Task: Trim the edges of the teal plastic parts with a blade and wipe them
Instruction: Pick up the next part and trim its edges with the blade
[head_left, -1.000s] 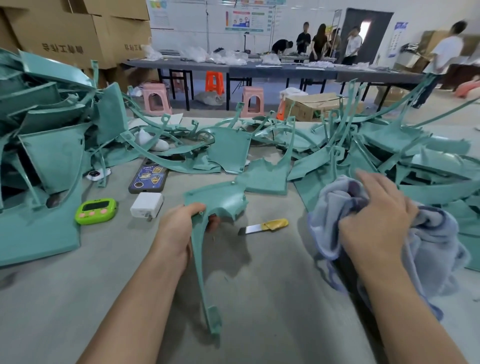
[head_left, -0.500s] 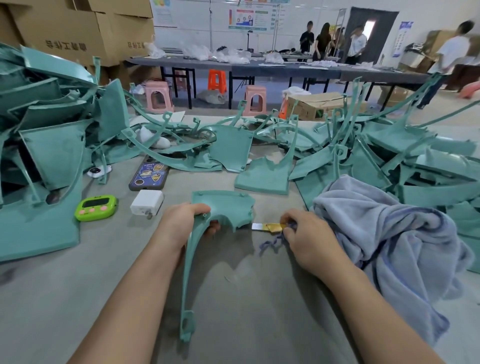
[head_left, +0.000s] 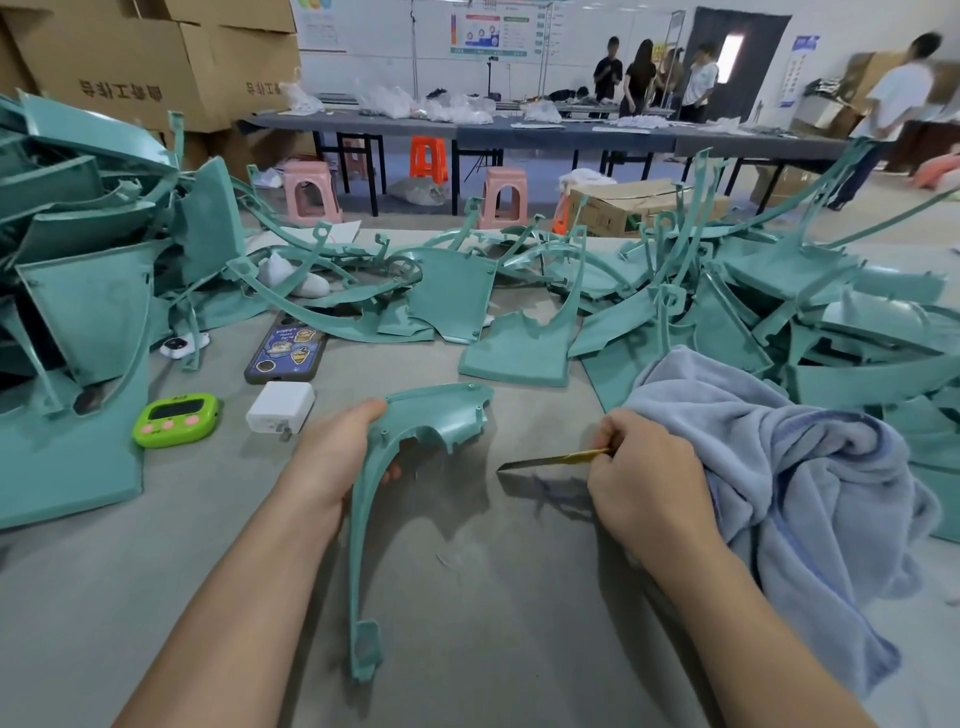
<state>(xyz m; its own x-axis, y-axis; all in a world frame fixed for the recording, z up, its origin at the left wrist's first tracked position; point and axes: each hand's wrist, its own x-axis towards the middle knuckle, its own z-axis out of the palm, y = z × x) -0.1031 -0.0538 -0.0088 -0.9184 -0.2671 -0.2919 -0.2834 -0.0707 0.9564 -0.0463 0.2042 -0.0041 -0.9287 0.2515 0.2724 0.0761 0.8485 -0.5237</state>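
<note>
My left hand (head_left: 332, 457) grips a teal plastic part (head_left: 431, 415) at its wide upper end; the part's long curved arm runs down toward me over the grey table. To its right, my right hand (head_left: 644, 478) pinches a blade with a yellow handle (head_left: 550, 459), lifted off the table with its metal tip pointing left at the part. A blue-grey towel (head_left: 779, 467) lies bunched on the table just right of my right hand. Piles of teal parts (head_left: 93, 291) fill the left side, and more teal parts (head_left: 779, 312) crowd the right and back.
A green timer (head_left: 174, 419), a white charger (head_left: 280, 407) and a phone (head_left: 287, 350) lie left of the held part. Cardboard boxes (head_left: 156, 62) stand at the back left. Long tables, stools and several people are in the background.
My right hand let go of the towel, moved left to the blade and picked it up off the table. My left hand kept holding the teal part and tilted it slightly.
</note>
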